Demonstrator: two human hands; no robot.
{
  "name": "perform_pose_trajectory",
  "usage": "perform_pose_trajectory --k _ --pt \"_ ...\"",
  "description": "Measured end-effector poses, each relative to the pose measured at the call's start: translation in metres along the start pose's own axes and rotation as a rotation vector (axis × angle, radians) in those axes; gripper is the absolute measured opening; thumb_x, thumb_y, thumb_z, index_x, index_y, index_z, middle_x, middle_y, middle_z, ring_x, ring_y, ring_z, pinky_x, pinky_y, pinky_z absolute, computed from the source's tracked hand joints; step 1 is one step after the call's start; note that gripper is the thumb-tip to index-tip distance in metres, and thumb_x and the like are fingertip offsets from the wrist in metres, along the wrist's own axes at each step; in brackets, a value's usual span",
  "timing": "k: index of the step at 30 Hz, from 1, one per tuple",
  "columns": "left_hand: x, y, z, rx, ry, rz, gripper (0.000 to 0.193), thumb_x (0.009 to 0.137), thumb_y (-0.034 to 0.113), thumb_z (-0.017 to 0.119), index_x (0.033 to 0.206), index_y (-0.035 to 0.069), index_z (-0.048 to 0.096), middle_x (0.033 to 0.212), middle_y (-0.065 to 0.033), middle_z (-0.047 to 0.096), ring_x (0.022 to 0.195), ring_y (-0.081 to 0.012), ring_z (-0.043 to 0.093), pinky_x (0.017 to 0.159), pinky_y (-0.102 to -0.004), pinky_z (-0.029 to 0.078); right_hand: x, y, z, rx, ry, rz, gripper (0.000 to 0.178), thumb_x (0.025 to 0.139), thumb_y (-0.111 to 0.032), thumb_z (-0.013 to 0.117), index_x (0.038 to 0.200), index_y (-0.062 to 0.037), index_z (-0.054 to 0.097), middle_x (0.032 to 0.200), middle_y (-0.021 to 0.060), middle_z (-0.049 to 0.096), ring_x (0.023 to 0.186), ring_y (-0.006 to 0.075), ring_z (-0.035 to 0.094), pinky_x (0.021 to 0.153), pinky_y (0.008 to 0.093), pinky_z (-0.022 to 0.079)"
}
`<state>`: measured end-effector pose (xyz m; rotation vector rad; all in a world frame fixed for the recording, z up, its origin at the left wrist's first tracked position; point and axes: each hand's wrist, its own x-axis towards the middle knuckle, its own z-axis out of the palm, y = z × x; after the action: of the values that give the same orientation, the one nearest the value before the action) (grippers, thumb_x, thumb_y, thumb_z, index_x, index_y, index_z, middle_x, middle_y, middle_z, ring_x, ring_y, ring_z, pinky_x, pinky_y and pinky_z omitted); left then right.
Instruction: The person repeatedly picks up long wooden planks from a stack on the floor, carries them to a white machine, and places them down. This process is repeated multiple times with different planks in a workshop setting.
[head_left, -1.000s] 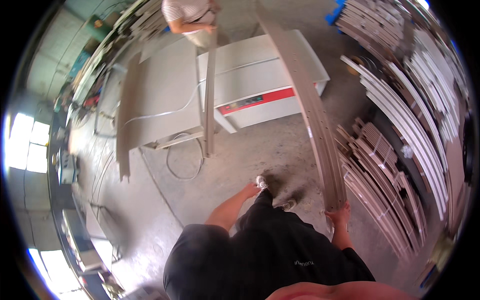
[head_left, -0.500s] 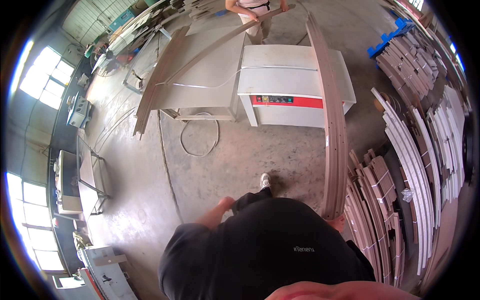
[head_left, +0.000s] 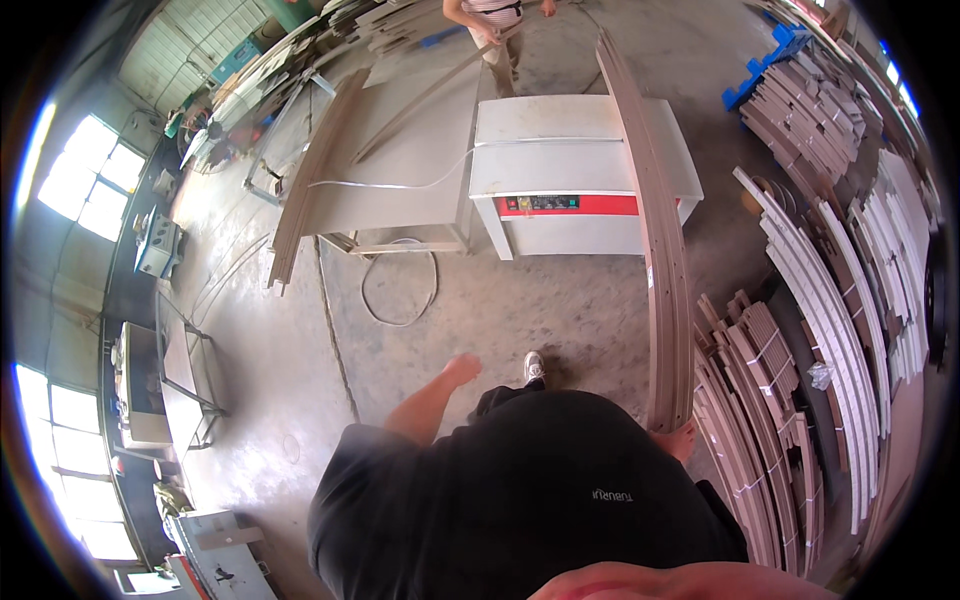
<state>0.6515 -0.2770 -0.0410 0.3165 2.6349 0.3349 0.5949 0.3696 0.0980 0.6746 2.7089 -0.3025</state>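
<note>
A long bundle of brown strips (head_left: 655, 240) lies across the white strapping machine (head_left: 550, 165), its near end reaching back to my right side. There my right hand (head_left: 678, 441) grips the bundle's end, its fingers partly hidden under the strips. My left hand (head_left: 462, 369) is held out over the floor, apart from any object; blur hides how its fingers are set. A white strap (head_left: 420, 186) runs from the machine across the grey table (head_left: 420, 120) on its left.
Another stack of brown strips (head_left: 315, 180) lies along the table's left edge. Beyond the table, a person (head_left: 497, 50) holds one long strip (head_left: 420, 105) at an angle. Strapped brown bundles (head_left: 760, 400) and white strips (head_left: 820, 330) lie at my right. A strap loop (head_left: 400, 322) rests on the floor.
My left hand has swung forward and out from my body. The person's strip has shifted, and one of their hands has come off it. My right hand stays at the bundle's end.
</note>
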Motion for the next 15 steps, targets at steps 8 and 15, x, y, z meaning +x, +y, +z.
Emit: perform_pose_trajectory --k 8,15 --pt "0.023 0.057 0.007 0.214 -0.086 0.162 0.014 0.089 0.023 0.066 0.099 0.016 0.073 0.109 -0.0070 0.072 0.108 -0.0299 0.068 0.086 -0.0432 0.059 -0.002 0.004 0.004 -0.008 0.051 -0.004 0.137 0.053 -0.051 0.097 0.158 -0.0049 0.022 0.156 0.0205 0.041 0.144 0.0359 0.043 0.113 0.0452 0.044" --pt "0.004 0.076 0.012 -0.275 -0.087 -0.025 0.014 0.088 0.018 0.064 0.095 0.014 0.074 0.100 -0.0131 0.073 0.101 -0.0317 0.071 0.085 -0.0437 0.059 0.000 0.008 -0.004 0.027 0.012 -0.003 0.139 0.053 -0.049 0.096 0.159 -0.0019 0.020 0.152 0.0228 0.044 0.139 0.0393 0.046 0.114 0.0458 0.042"
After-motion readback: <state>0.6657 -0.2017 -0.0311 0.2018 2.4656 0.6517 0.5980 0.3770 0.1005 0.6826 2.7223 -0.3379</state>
